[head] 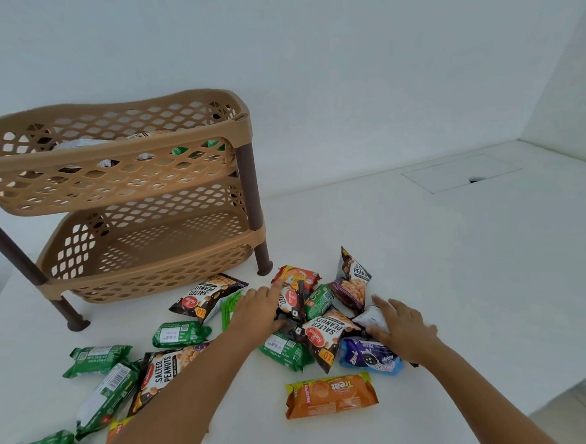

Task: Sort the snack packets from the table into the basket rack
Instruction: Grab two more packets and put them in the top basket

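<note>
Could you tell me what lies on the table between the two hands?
In the head view, a Salted Peanuts packet lies between the left hand and the right hand, with a green packet just beyond it.

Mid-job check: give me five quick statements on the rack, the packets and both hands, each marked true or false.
1. The bottom basket of the rack is full of packets. False: it looks empty.
2. The top basket already holds some packets. True.
3. The orange biscuit packet lies apart from the pile, nearest the camera. True.
4. The left hand is lifting a packet clear of the table. False: it rests down in the pile.
5. The right hand is over by the rack. False: it is on the pile's right edge, touching a white packet and a blue packet.
</note>
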Available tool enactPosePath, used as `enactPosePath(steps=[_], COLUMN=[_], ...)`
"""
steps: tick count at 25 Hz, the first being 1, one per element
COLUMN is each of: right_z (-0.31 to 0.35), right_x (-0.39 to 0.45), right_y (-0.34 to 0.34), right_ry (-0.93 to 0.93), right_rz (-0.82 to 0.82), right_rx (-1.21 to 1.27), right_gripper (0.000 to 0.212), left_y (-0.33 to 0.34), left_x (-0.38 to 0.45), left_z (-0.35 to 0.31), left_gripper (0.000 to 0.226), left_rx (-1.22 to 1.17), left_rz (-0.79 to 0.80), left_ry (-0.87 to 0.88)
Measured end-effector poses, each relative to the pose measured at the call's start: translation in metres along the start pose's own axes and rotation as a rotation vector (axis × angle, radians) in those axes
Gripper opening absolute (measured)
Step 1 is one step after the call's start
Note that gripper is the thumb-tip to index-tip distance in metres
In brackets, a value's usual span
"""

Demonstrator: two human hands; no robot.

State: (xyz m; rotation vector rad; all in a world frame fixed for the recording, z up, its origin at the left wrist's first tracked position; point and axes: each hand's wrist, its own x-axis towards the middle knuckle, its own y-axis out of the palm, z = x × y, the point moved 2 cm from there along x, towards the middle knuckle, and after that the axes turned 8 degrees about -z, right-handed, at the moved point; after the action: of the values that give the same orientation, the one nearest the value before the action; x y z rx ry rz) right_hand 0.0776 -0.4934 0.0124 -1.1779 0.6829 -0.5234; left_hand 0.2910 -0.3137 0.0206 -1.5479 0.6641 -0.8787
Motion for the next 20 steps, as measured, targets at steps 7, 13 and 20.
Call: enactPosePath(steps=[7,13,20], right_z=[-0.009,0.034,0.217], right_x=[0.0,0.001,-0.018], right_y=[-0.002,-0.084,-0.238], right_ry=[0.032,-0.223,-0.642], right_rz=[-0.199,-0.515,-0.518], right_rx=[0.157,0.619,1.038], right_gripper=[0.054,0.024,0.03], left_y=[-0.053,-0.157,-0.304], left_x=[-0.024,-0.066,-0.068], left_z=[0.0,0.042,0.136], left_gripper=[0.061,0.063,0.07], left_rx=[-0.139,-0.142,0.142], left_rz=[-0.351,-0.616,-0.944], left_ry=[0.157,0.182,0.025])
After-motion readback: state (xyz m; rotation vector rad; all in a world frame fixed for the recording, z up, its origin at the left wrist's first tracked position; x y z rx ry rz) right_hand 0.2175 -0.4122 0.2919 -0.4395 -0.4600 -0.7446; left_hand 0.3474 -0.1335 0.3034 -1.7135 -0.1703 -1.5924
